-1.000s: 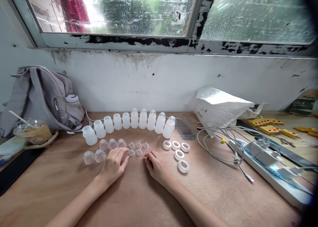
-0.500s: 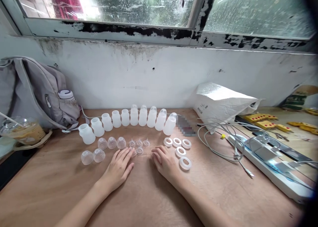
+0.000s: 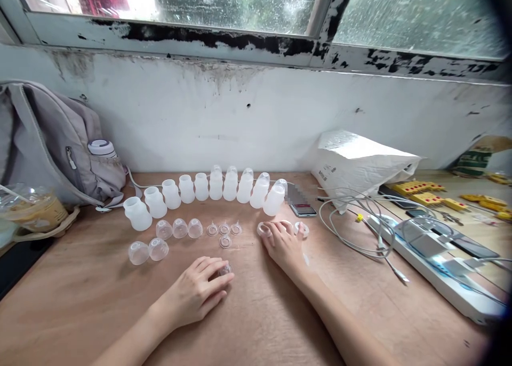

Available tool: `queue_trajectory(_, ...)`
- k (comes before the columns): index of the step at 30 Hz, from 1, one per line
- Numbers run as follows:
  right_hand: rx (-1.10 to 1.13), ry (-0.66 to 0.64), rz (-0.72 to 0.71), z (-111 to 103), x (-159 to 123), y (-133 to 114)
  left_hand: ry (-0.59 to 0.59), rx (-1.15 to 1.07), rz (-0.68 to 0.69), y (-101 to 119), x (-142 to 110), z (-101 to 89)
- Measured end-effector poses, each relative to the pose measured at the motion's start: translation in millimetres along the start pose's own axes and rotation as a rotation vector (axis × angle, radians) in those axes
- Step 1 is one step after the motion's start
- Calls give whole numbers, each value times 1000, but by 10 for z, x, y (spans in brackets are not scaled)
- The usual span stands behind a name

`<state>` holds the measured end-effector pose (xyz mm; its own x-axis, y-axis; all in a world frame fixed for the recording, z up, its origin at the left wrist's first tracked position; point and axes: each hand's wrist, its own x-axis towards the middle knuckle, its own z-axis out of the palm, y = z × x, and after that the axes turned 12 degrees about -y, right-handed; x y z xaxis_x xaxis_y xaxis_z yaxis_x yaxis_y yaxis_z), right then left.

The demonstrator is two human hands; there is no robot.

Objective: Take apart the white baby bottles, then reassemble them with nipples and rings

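Observation:
My left hand (image 3: 200, 288) pinches a clear bottle nipple (image 3: 226, 269) between thumb and fingers, just above the table. My right hand (image 3: 285, 247) lies over the white collar rings with its fingers spread. One ring (image 3: 262, 229) shows left of those fingers and another ring (image 3: 304, 230) at their right; the others are mostly hidden under the hand. Several more clear nipples (image 3: 225, 241) rest between the hands, farther back. To their left sit clear dome caps (image 3: 159, 249). Behind stands a curved row of frosted baby bottles (image 3: 172, 195), the right-hand ones capped with domes.
A phone (image 3: 303, 208) lies right of the bottle row. Coiled white cables (image 3: 340, 243), a power strip (image 3: 440, 270) and a white bag (image 3: 356, 163) occupy the right side. At left are a grey backpack (image 3: 48, 136) and a drink cup (image 3: 34, 208).
My left hand has drawn a nipple out of the group, back toward me and slightly right. My right hand has moved right and forward, onto the rings.

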<state>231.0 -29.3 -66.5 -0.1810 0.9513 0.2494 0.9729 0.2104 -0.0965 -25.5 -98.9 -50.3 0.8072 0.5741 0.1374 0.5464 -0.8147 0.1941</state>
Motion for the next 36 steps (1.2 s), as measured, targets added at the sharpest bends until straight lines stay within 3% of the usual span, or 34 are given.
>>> queue_trajectory(3,179,72,-127,-78,-43,-92,116,-37,22,-36,-11,5)
queue_trajectory(6,470,143,-278,-140,-192,-283,308,-118,20,-65,-34,23)
queue_trajectory(9,613,77,-415,-146,-395,-524,414,-163,-52,-87,-62,34)
queue_trajectory(12,621,-102,-479,-107,-517,-709,398,-165,-127,-99,-71,34)
queue_trajectory(15,590,-198,-483,-65,-519,-781,336,-169,-147,-87,-46,40)
queue_trajectory(23,602,-267,-422,-83,-458,-780,188,-197,-216,-2,60,51)
queue_trajectory(32,585,-292,-441,-109,-463,-786,200,-328,-301,57,132,106)
queue_trajectory(36,632,-305,-479,-165,-470,-778,260,-584,-413,137,180,67)
